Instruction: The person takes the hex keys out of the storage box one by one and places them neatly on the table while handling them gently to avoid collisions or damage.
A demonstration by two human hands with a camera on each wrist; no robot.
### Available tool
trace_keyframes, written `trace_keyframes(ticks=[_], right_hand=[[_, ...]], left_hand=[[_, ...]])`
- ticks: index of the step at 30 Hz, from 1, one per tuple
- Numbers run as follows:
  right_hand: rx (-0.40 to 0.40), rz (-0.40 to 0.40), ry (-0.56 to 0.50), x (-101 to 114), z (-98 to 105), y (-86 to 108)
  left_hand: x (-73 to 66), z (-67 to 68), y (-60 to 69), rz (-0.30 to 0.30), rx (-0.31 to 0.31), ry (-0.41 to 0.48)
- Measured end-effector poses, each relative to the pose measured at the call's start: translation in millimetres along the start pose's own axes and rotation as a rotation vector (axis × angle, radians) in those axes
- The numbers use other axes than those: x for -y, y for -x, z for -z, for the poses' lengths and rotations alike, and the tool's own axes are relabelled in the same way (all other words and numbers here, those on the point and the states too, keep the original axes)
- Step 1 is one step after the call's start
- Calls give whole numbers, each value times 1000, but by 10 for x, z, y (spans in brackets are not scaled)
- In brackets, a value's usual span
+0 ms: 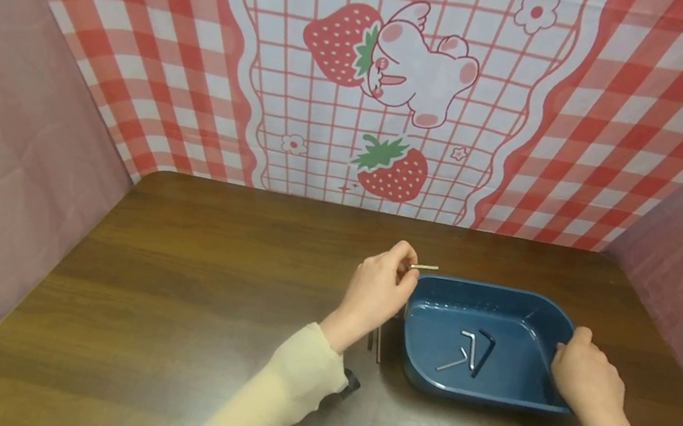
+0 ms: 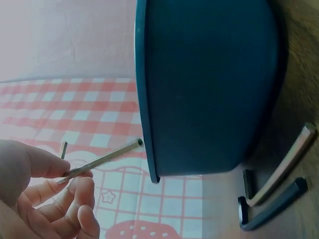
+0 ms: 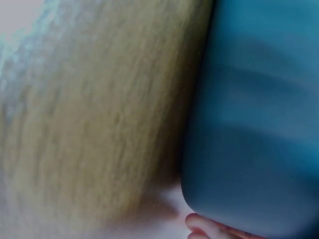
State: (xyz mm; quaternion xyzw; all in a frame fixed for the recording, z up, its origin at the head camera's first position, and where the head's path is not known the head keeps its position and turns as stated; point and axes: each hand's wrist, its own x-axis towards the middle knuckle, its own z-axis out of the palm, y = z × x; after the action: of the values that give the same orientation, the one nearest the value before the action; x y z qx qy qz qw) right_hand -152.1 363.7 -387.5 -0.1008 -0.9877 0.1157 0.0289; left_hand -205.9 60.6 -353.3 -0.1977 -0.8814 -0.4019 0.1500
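Note:
My left hand (image 1: 373,287) pinches a hex key (image 1: 425,267) between thumb and fingertips, just above the upper left corner of a deep blue tray (image 1: 499,400). In the left wrist view the long arm of this hex key (image 2: 104,158) points toward the tray's rim (image 2: 144,99). At the tray's right side, my right hand (image 1: 589,382) grips the wall; the right wrist view shows only some fingertips (image 3: 212,229) by the tray's corner. Inside the tray lie a black hex key (image 1: 484,355) and two silver ones, a larger (image 1: 472,351) and a smaller (image 1: 453,362).
Left of the tray, partly behind my left wrist, a silver hex key (image 2: 281,167) and a dark hex key (image 2: 274,206) lie on the wooden table (image 1: 207,281). A strawberry-print checked cloth (image 1: 341,118) hangs behind the table, and pinkish cloth (image 1: 20,124) flanks it.

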Motion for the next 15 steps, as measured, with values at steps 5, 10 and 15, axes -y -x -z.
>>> trace_keyframes(ticks=[5,10,15], right_hand=[[8,-8,-3,5,1,-5],[6,-3,-3,4,-3,1],[0,-6,-1,3,1,2]], left_hand=[[52,29,12,24,-3,0],[99,82,14,50,-2,-1],[174,121,14,94,60,-29]])
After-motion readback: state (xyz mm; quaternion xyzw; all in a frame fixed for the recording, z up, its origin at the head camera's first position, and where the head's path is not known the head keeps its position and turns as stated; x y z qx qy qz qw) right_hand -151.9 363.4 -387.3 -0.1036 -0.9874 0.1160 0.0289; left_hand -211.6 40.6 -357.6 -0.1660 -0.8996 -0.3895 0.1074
